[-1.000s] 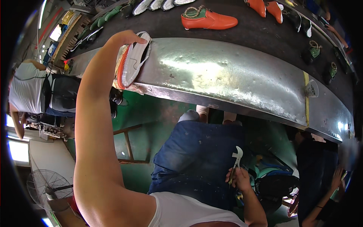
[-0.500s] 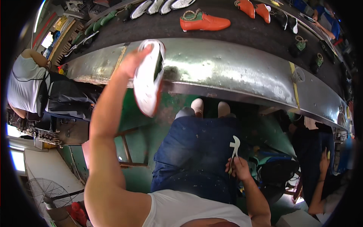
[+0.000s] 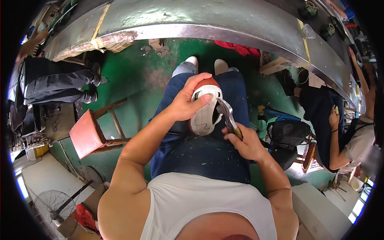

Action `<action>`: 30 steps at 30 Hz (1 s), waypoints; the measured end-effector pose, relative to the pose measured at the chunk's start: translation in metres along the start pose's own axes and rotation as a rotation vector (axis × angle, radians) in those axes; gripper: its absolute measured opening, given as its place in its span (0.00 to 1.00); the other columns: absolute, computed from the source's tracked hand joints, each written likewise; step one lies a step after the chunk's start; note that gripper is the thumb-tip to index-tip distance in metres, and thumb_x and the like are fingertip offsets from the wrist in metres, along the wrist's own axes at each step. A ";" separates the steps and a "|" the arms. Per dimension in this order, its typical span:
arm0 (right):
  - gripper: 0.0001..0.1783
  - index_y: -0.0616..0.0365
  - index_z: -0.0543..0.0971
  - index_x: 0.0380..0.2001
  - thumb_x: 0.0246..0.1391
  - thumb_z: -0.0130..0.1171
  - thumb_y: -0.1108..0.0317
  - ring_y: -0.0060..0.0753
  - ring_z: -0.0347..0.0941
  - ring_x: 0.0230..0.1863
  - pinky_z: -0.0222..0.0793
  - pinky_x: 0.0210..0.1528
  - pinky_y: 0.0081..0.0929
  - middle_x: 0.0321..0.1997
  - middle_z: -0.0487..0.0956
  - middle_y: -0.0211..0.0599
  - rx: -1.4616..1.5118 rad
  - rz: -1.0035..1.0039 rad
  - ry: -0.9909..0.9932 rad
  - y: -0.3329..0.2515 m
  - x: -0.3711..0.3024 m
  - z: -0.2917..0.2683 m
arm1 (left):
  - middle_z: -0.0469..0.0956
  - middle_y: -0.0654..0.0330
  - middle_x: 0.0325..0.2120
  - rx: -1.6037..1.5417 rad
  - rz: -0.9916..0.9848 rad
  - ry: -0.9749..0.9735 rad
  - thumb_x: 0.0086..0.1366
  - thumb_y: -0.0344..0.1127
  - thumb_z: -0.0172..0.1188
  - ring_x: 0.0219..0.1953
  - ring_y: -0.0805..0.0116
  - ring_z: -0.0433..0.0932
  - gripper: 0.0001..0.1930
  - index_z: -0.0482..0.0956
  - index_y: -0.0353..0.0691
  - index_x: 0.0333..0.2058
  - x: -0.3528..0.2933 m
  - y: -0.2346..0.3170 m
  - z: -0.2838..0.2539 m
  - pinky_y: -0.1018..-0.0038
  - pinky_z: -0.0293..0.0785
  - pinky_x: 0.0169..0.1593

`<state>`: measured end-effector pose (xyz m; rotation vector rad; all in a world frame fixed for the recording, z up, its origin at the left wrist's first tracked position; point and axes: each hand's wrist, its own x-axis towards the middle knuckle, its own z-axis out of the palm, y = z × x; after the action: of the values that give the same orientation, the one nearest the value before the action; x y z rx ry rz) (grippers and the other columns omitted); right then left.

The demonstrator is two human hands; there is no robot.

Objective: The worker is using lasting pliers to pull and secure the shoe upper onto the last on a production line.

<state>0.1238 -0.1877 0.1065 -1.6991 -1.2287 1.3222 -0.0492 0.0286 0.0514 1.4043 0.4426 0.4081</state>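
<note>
Above my lap, my left hand (image 3: pixel 189 100) is closed around an unfinished shoe (image 3: pixel 205 118). The shoe has a white face turned up toward me, dark gaps at its side and a red-brown end. My left thumb presses on the white face and the fingers wrap the red-brown end. In my right hand (image 3: pixel 246 142) is a pair of metal lasting pincers (image 3: pixel 227 112), gripped by the handles. Their curved head lies against the right edge of the shoe, beside the dark gap; whether the jaws pinch anything I cannot tell.
A metal-edged bench (image 3: pixel 160 32) curves across the far side. At left stands a reddish stool (image 3: pixel 87 134), with a fan (image 3: pixel 54 206) nearer me. A black bag (image 3: pixel 289 134) is at right. Other people sit on both sides, and a red cloth (image 3: pixel 236 48) lies under the bench.
My left hand has brought the shoe from the bench edge down to my lap. My right hand has raised the pincers to the shoe's side. The view has tilted down.
</note>
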 end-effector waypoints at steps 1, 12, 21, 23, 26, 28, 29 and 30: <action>0.19 0.62 0.73 0.55 0.64 0.54 0.66 0.30 0.78 0.36 0.74 0.42 0.28 0.39 0.82 0.37 0.021 0.001 0.015 -0.006 0.002 0.003 | 0.62 0.53 0.62 0.001 0.012 0.003 0.69 0.38 0.62 0.62 0.62 0.66 0.32 0.60 0.45 0.68 -0.002 0.000 0.001 0.66 0.63 0.66; 0.17 0.67 0.74 0.52 0.68 0.52 0.64 0.24 0.75 0.39 0.73 0.43 0.24 0.41 0.81 0.37 0.628 0.066 -0.052 -0.005 0.036 0.025 | 0.52 0.44 0.70 0.395 0.147 0.041 0.74 0.41 0.52 0.75 0.49 0.45 0.27 0.59 0.43 0.68 -0.005 0.005 -0.012 0.61 0.49 0.73; 0.14 0.65 0.74 0.46 0.68 0.52 0.63 0.30 0.76 0.30 0.74 0.36 0.31 0.32 0.80 0.37 0.230 0.150 -0.151 -0.018 0.070 0.000 | 0.73 0.53 0.56 0.100 0.108 0.180 0.71 0.31 0.57 0.59 0.63 0.72 0.21 0.68 0.39 0.61 0.000 -0.024 -0.023 0.66 0.67 0.64; 0.12 0.66 0.74 0.40 0.66 0.53 0.65 0.46 0.78 0.30 0.73 0.36 0.38 0.26 0.80 0.45 -0.137 -0.018 -0.038 -0.012 0.082 0.003 | 0.74 0.55 0.54 0.003 0.089 0.198 0.71 0.30 0.57 0.57 0.66 0.72 0.20 0.69 0.39 0.60 -0.001 -0.029 -0.026 0.67 0.69 0.62; 0.13 0.66 0.74 0.41 0.65 0.55 0.64 0.56 0.78 0.34 0.73 0.38 0.44 0.31 0.81 0.51 -0.267 -0.159 0.076 0.011 0.095 0.012 | 0.75 0.63 0.50 -0.075 0.100 0.239 0.72 0.33 0.58 0.53 0.73 0.71 0.18 0.72 0.42 0.58 0.000 -0.032 -0.028 0.72 0.69 0.59; 0.13 0.66 0.73 0.40 0.65 0.55 0.64 0.59 0.78 0.37 0.73 0.39 0.46 0.33 0.80 0.53 -0.306 -0.177 0.101 0.012 0.088 0.015 | 0.74 0.62 0.52 -0.059 0.107 0.213 0.72 0.31 0.58 0.56 0.72 0.70 0.19 0.71 0.43 0.60 -0.001 -0.030 -0.030 0.71 0.67 0.61; 0.12 0.65 0.73 0.40 0.64 0.55 0.65 0.61 0.77 0.39 0.73 0.40 0.49 0.36 0.80 0.55 -0.342 -0.190 0.128 0.008 0.082 0.016 | 0.74 0.62 0.52 -0.060 0.106 0.215 0.72 0.31 0.58 0.56 0.72 0.70 0.19 0.71 0.43 0.60 -0.004 -0.030 -0.032 0.71 0.67 0.61; 0.12 0.65 0.73 0.40 0.64 0.55 0.65 0.61 0.77 0.39 0.73 0.40 0.49 0.36 0.80 0.55 -0.342 -0.189 0.127 0.003 0.076 0.015 | 0.74 0.60 0.53 -0.036 0.118 0.204 0.72 0.29 0.57 0.56 0.71 0.71 0.19 0.70 0.42 0.60 -0.006 -0.030 -0.033 0.70 0.68 0.61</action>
<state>0.1141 -0.1184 0.0728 -1.8122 -1.5638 0.9165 -0.0716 0.0498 0.0188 1.3629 0.5167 0.6562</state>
